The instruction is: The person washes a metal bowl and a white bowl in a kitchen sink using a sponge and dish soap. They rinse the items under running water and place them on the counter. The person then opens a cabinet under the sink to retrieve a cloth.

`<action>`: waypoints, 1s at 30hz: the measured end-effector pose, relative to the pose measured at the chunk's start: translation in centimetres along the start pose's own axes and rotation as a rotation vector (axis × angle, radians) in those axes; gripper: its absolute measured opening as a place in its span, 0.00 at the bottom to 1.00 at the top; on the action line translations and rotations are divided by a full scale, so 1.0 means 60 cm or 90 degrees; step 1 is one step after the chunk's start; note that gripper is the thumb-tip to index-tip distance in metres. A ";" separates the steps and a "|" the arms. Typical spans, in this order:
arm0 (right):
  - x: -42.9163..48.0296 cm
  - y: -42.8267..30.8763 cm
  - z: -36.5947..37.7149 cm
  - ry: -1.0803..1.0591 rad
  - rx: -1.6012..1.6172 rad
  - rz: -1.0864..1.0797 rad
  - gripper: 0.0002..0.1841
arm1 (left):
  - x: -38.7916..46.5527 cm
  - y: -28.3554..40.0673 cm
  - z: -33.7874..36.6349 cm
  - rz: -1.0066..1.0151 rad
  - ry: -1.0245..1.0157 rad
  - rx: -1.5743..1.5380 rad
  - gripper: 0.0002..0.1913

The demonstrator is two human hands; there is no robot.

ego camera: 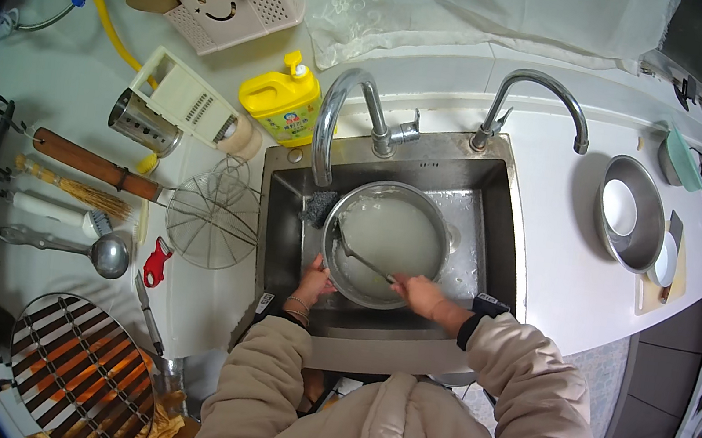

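Observation:
A round stainless-steel basin (387, 244) of cloudy, whitish liquid sits in the steel sink (509, 240). My left hand (314, 282) grips the basin's rim at its lower left. In my right hand (420, 296), over the near right rim, is the handle of a metal utensil (364, 262); its far end reaches the basin's left inner side, and its head is hard to make out. A dark scouring pad (319, 207) lies in the sink against the basin's left side. A curved chrome faucet (325, 129) arches over the sink's back left.
A second faucet (497, 105) stands behind the sink's right corner. At left are a wire skimmer (211, 220), a hanging ladle (109, 256), a red peeler (156, 265) and a yellow detergent jug (283, 104). On the right counter are a steel bowl (644, 221) and a cutting board (648, 302).

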State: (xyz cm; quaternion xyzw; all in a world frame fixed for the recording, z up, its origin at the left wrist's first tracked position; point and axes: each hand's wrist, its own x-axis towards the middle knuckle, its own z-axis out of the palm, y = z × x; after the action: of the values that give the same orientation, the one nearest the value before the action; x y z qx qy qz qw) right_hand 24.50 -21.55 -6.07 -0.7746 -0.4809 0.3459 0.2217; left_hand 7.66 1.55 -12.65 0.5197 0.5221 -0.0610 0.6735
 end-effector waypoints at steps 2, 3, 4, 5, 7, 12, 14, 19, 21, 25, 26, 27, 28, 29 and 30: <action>-0.026 -0.016 0.004 0.019 0.037 -0.058 0.15 | 0.001 -0.001 0.001 -0.022 -0.006 0.009 0.30; -0.032 -0.024 0.004 0.002 0.014 -0.037 0.14 | 0.003 -0.002 0.002 -0.013 0.003 0.006 0.30; -0.034 -0.028 0.000 0.003 0.014 -0.059 0.14 | 0.006 -0.003 0.003 -0.016 0.015 0.013 0.31; -0.035 -0.032 -0.001 -0.047 -0.001 -0.058 0.13 | 0.009 -0.007 0.005 -0.022 0.030 0.020 0.31; -0.018 -0.039 -0.004 0.034 0.045 -0.035 0.13 | 0.014 -0.017 0.011 -0.034 0.025 0.025 0.33; 0.005 -0.058 0.025 0.066 0.071 0.051 0.15 | 0.022 -0.042 0.026 -0.063 -0.001 -0.047 0.39; -0.010 -0.062 0.034 0.021 0.060 -0.006 0.15 | 0.022 -0.045 0.028 -0.066 -0.001 -0.077 0.39; -0.010 -0.058 0.033 0.056 0.078 0.023 0.13 | 0.010 -0.046 0.042 -0.050 0.014 -0.058 0.35; 0.023 -0.059 0.038 0.105 0.108 0.072 0.13 | 0.003 -0.048 0.056 -0.059 0.016 -0.061 0.36; 0.074 -0.065 0.061 0.217 0.169 0.174 0.12 | -0.005 -0.056 0.083 -0.046 0.073 -0.020 0.33; 0.074 -0.066 0.062 0.238 0.198 0.206 0.12 | -0.008 -0.062 0.087 -0.060 0.037 -0.030 0.32; 0.070 -0.065 0.058 0.229 0.182 0.189 0.12 | -0.009 -0.067 0.090 -0.063 0.019 -0.039 0.31; 0.058 -0.064 0.052 0.206 0.167 0.187 0.13 | -0.009 -0.072 0.089 -0.066 -0.036 -0.070 0.30; 0.045 -0.062 0.039 0.213 0.158 0.155 0.13 | -0.006 -0.072 0.080 -0.091 -0.052 -0.048 0.28; 0.028 -0.060 0.025 0.159 0.135 0.140 0.14 | -0.002 -0.071 0.063 -0.114 -0.103 -0.045 0.27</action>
State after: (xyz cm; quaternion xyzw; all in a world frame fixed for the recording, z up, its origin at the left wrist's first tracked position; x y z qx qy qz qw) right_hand 21.77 -18.45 -5.19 -0.8318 -0.3224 0.3178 0.3212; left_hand 7.38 -3.33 -15.55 0.4402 0.5119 -0.1444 0.7234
